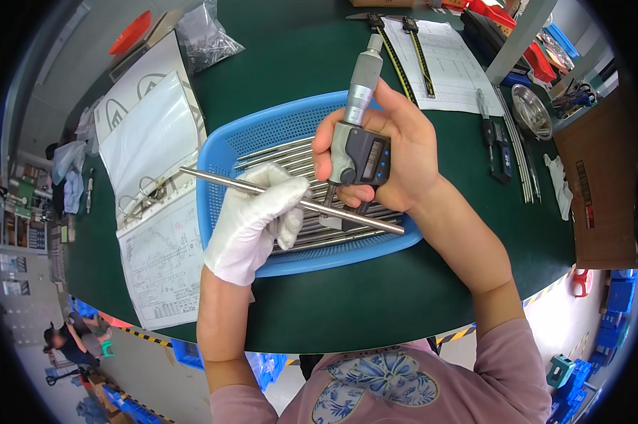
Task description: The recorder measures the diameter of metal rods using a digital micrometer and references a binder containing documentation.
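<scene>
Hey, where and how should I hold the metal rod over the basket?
I'd pinch the metal rod near its middle, from the left, with the gloved left hand: it's long, slim and straight, slanting down rightward, and the micrometer is at its right half.

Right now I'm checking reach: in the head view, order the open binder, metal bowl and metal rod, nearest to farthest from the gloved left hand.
1. Metal rod: held in the gloved left hand.
2. Open binder: to its left.
3. Metal bowl: far right.
</scene>
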Demonstrator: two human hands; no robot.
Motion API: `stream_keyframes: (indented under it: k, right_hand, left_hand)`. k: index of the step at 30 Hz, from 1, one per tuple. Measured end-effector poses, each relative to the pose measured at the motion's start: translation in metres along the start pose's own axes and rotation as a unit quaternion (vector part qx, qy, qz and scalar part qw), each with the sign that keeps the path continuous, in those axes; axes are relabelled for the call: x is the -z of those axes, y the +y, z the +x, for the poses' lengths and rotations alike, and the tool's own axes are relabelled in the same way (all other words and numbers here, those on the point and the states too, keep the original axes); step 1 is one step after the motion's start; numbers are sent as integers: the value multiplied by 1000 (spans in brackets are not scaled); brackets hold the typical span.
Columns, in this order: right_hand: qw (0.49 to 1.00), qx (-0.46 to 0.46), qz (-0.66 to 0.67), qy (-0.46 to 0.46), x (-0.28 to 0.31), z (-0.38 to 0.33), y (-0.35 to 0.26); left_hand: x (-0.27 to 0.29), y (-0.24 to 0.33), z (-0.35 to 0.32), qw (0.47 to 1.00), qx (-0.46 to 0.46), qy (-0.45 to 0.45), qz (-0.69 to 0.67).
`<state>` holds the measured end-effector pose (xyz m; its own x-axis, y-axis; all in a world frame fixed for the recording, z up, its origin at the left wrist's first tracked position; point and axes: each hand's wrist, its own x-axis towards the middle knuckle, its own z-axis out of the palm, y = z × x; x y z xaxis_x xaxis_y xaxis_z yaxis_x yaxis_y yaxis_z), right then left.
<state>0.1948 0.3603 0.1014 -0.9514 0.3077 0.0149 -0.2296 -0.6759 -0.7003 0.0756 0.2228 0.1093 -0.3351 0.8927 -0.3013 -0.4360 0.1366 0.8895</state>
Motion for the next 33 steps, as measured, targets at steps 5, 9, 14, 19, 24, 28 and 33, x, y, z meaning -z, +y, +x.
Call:
stream_keyframes:
  k: [5,9,14,19,24,28,33]
  right_hand:
    - [1000,-4,2,0,0,-1,-1]
    - [1000,-5,15,-14,1,0,-1]
    - [1000,-5,2,-11,-1,1,1]
    - [999,6,-40,1,-1,1,2]
    - [997,9,-74,31,-2,-1,3]
    - [998,1,-55,19,-5,-1,2]
    - [999,3,-44,-1,-4,0,2]
  left_hand:
    - [1,-1,0,1000,-3,-18,2]
    - [1,-2,1,1000,-1,-18,-1]
    - [3,-2,0,1000,5,-17,-3]
    - [2,0,0,1000,9,-26,-3]
    - [3,-5,3,998,4,-60,-8]
    - [-1,-7,1,999,-9,-48,15]
    - [-3,-4,-1,999,15,-32,4]
